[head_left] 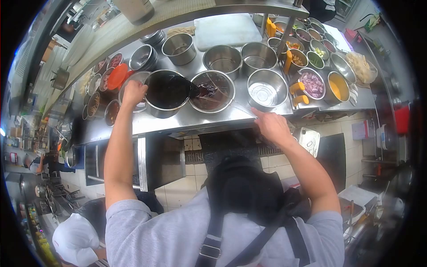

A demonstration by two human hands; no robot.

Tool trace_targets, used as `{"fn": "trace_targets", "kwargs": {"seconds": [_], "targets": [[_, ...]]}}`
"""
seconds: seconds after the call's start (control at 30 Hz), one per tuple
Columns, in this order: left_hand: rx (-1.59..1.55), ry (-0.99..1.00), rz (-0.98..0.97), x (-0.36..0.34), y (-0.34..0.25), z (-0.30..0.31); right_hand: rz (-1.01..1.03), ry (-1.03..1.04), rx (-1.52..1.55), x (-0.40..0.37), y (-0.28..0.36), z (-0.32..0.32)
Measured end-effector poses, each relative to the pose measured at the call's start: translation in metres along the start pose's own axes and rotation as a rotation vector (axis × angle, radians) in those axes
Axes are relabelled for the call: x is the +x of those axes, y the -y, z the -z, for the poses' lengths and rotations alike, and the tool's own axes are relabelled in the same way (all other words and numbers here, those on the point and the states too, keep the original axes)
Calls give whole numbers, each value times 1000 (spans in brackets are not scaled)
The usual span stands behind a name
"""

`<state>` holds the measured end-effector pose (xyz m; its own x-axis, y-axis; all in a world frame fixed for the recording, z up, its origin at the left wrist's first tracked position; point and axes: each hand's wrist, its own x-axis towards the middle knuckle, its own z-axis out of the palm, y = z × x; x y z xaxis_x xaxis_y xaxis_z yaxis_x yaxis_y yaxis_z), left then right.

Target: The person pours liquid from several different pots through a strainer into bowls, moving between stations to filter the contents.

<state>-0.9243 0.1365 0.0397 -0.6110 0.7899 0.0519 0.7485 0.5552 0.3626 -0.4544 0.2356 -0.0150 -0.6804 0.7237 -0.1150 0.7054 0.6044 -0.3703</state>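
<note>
My left hand (pixel 134 92) grips the rim of a metal pot (pixel 164 112) holding dark liquid, tilted to the right. Dark liquid runs from it into a metal bowl (pixel 212 107) beside it. In my right hand (pixel 271 126) is the handle of a long thin utensil (pixel 242 108), which reaches over that bowl; its far end lies at the dark liquid. A metal pot (pixel 267 89) with a shiny bottom stands right of the bowl, near my right hand. Behind my left hand is an orange-red ladle or scoop (pixel 117 76).
Several metal pots (pixel 222 60) stand behind the bowl, before a white cutting board (pixel 227 31). Containers of chopped onion (pixel 312 84) and yellow liquid (pixel 338 86) are at right. A shelf (pixel 178 20) crosses overhead. Someone in a white cap (pixel 75 238) is at lower left.
</note>
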Motion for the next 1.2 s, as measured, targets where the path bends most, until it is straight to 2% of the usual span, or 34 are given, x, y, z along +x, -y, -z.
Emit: {"fn": "trace_targets", "kwargs": {"seconds": [0.33,0.6,1.2], "targets": [[-50,45,23,8,1,-7,-8,11,-11,0,2,3],[76,26,-81,5,-11,-2,-7,1,-16,0,3,2],[60,82,-50,5,-21,4,8,3,-32,-1,0,0]]}}
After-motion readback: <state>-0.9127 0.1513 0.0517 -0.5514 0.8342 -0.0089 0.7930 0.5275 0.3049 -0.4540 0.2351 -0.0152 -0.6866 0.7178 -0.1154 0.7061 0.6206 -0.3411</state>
